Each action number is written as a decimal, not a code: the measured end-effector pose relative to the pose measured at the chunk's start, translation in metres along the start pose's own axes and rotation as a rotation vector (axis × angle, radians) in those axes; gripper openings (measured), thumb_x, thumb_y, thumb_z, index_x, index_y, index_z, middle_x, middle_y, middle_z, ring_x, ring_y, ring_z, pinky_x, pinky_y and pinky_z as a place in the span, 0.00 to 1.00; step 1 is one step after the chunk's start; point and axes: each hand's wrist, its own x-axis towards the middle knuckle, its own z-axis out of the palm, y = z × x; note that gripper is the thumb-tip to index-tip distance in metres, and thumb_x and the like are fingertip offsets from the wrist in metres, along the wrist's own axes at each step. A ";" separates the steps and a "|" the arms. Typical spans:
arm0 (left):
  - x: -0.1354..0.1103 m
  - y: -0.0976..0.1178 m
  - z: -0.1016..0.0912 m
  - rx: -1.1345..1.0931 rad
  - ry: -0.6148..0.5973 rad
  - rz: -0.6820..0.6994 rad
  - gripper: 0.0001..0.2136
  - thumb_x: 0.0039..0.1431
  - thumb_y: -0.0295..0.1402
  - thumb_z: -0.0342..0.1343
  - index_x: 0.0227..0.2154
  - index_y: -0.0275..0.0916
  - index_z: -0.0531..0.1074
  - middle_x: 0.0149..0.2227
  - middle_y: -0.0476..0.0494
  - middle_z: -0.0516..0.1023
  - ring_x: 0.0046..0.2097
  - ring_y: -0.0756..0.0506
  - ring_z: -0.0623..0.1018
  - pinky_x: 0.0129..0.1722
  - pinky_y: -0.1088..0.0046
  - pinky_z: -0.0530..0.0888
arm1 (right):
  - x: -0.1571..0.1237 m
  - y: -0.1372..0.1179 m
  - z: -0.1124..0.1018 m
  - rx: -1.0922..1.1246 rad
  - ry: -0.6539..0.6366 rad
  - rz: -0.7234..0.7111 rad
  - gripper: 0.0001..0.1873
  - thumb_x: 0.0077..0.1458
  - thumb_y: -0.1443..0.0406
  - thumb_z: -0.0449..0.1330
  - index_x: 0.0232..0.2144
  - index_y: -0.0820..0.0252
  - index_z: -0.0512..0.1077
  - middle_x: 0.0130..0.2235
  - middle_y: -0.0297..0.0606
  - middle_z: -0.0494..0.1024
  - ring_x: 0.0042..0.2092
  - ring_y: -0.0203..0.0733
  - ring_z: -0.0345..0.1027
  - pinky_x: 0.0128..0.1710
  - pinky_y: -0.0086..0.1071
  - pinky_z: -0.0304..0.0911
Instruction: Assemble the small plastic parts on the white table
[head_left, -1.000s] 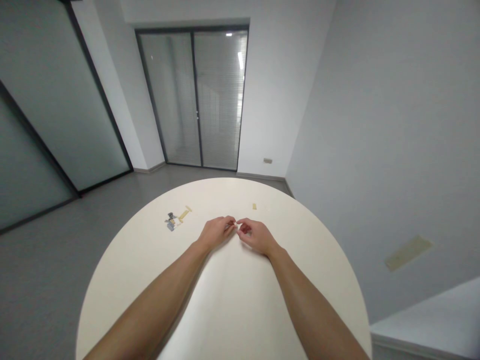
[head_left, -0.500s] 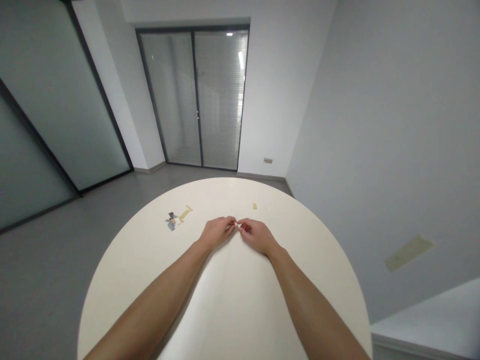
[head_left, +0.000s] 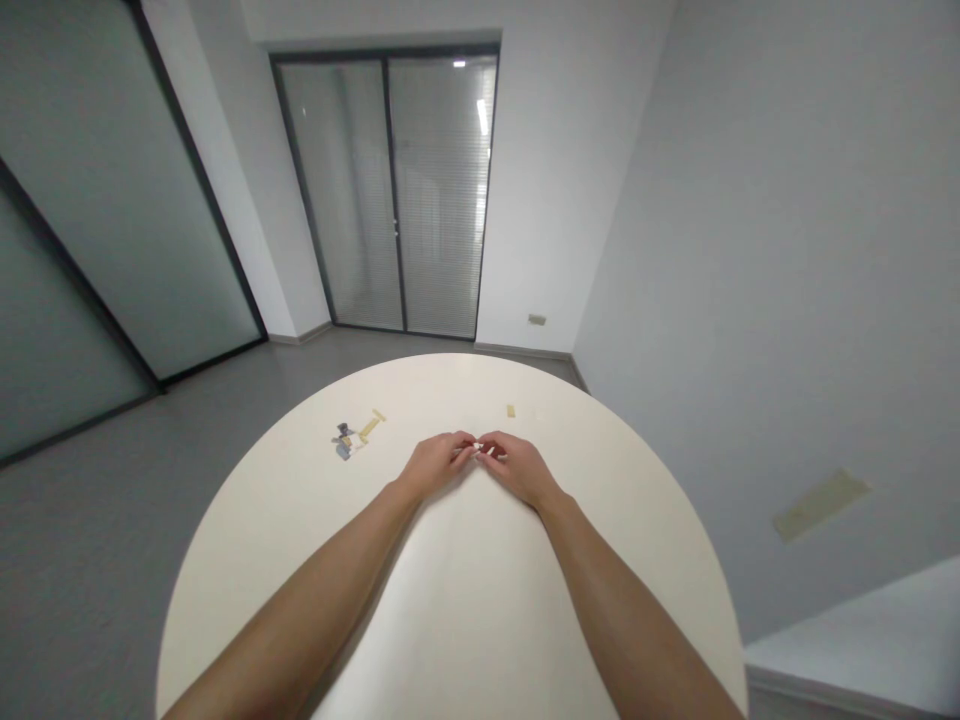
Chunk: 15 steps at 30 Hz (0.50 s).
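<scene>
Both hands rest on a round cream table (head_left: 465,620), fingertips meeting near its middle. My left hand (head_left: 435,464) is curled, thumb and fingers pinched on a tiny pale piece (head_left: 475,450) that is too small to name. My right hand (head_left: 517,466) is also curled, its fingertips pinched against the same piece from the right. The two hands touch at the fingertips.
A small cluster of grey and tan pieces (head_left: 343,441) and a tan strip (head_left: 370,426) lie on the table to the left. One small tan piece (head_left: 510,410) lies beyond the hands. Glass sliding doors (head_left: 390,195) stand behind the table, a grey wall to the right.
My right hand has closed in toward my left, so the fingertips now touch. The pieces on the table have not moved.
</scene>
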 end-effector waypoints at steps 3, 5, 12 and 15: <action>0.000 0.000 0.000 0.006 -0.012 0.017 0.14 0.67 0.41 0.46 0.47 0.47 0.74 0.44 0.49 0.81 0.44 0.46 0.78 0.42 0.73 0.70 | 0.000 0.001 0.000 -0.014 0.024 -0.004 0.07 0.59 0.62 0.59 0.41 0.53 0.74 0.38 0.33 0.80 0.36 0.37 0.72 0.40 0.31 0.66; 0.000 0.000 0.000 0.023 -0.021 0.028 0.15 0.67 0.42 0.45 0.46 0.46 0.75 0.43 0.48 0.81 0.44 0.46 0.78 0.42 0.73 0.70 | 0.000 0.001 0.001 -0.024 0.031 -0.005 0.07 0.59 0.61 0.59 0.40 0.53 0.74 0.38 0.33 0.80 0.36 0.37 0.72 0.39 0.30 0.66; 0.000 -0.001 0.002 0.050 -0.025 0.025 0.16 0.68 0.42 0.43 0.46 0.45 0.75 0.43 0.46 0.81 0.44 0.46 0.78 0.43 0.72 0.70 | -0.001 0.000 0.001 -0.048 0.034 -0.009 0.08 0.61 0.59 0.58 0.41 0.53 0.74 0.38 0.33 0.80 0.35 0.36 0.72 0.39 0.30 0.65; 0.000 0.000 0.002 0.042 -0.020 0.026 0.17 0.69 0.42 0.43 0.46 0.45 0.75 0.43 0.46 0.81 0.43 0.46 0.78 0.42 0.73 0.69 | -0.001 -0.001 0.001 -0.063 0.036 -0.017 0.09 0.61 0.59 0.58 0.42 0.53 0.73 0.39 0.34 0.80 0.35 0.36 0.72 0.40 0.31 0.65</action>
